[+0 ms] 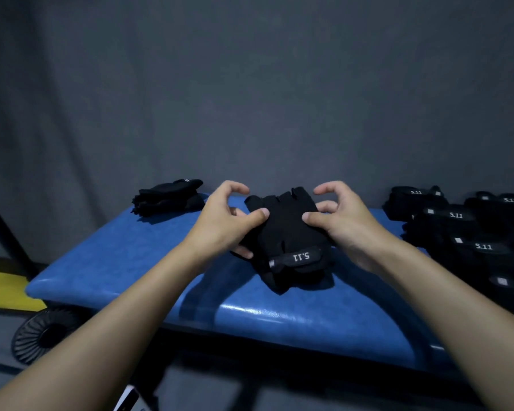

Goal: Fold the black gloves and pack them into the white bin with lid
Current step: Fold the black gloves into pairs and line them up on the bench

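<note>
Forearms (125, 315) lead to L grip (224, 222) & R grip (340, 225) pinching glove (285, 232), 12 o'clock over surface (116, 262); lower layer prob. slips, unfolding.

Glove pile (472, 232) at right end of bench (116, 262), cropped by frame; white thing (128, 398) below near edge, unidentifiable.

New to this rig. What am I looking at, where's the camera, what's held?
No machine here: a person works with two bare hands. The single picture comes from a camera worn on the head, looking forward and down. The left hand and right hand together pinch one black glove, marked 5.11, over a blue padded bench. A small stack of gloves lies at the bench's far left. A larger pile of gloves lies at the right.
</note>
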A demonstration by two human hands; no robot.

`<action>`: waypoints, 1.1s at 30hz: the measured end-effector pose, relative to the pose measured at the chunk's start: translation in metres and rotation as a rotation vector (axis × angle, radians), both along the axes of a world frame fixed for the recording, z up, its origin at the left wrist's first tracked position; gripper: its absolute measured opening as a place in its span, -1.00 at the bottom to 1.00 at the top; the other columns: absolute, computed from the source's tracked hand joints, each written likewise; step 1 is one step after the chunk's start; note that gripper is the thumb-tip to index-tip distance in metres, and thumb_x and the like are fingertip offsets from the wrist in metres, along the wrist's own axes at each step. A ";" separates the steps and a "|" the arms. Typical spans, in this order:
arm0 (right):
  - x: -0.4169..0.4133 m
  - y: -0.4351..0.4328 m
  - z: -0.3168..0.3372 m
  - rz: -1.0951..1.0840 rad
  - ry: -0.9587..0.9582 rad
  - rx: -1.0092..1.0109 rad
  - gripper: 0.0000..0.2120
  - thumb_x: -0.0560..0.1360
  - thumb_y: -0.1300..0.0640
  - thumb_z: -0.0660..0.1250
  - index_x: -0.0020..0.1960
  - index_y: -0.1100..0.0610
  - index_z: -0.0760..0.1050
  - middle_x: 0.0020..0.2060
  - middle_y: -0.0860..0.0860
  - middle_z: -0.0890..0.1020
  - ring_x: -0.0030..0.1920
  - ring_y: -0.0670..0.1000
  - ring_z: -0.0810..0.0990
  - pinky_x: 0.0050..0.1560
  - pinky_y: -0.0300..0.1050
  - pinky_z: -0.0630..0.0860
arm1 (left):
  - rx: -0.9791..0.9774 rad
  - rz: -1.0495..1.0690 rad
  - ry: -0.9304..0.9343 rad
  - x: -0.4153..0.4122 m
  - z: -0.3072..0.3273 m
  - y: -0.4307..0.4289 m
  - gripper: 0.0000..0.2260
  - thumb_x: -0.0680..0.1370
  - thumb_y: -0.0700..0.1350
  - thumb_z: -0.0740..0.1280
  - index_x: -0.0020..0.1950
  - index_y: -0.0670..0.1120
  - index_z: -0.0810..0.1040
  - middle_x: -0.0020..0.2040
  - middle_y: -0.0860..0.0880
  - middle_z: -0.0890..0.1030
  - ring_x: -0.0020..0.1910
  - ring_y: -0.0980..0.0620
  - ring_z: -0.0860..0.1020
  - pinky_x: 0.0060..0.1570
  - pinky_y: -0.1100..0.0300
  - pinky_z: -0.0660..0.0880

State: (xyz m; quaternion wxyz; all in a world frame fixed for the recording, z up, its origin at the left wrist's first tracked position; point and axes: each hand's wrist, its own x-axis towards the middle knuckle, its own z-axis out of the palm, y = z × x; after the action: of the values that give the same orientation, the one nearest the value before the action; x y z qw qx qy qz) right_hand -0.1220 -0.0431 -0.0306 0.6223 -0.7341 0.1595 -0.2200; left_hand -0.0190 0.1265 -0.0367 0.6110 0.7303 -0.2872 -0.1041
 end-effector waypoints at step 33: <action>-0.021 -0.017 -0.013 0.369 0.240 -0.625 -0.85 0.45 0.01 0.47 0.02 -0.06 0.63 0.02 -0.15 0.63 -0.06 -0.30 0.58 0.04 -0.35 0.43 | 0.593 -0.187 -0.702 -0.018 -0.025 0.022 -0.51 0.41 0.40 0.15 0.19 0.15 0.49 0.09 0.11 0.51 0.11 0.08 0.50 0.17 0.03 0.46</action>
State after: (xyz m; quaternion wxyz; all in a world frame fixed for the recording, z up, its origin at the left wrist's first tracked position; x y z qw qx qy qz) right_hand -0.1433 -0.0601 -0.0431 0.3743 -0.9254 0.0215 -0.0548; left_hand -0.0365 0.1482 -0.0616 0.2300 0.8354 -0.4989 0.0172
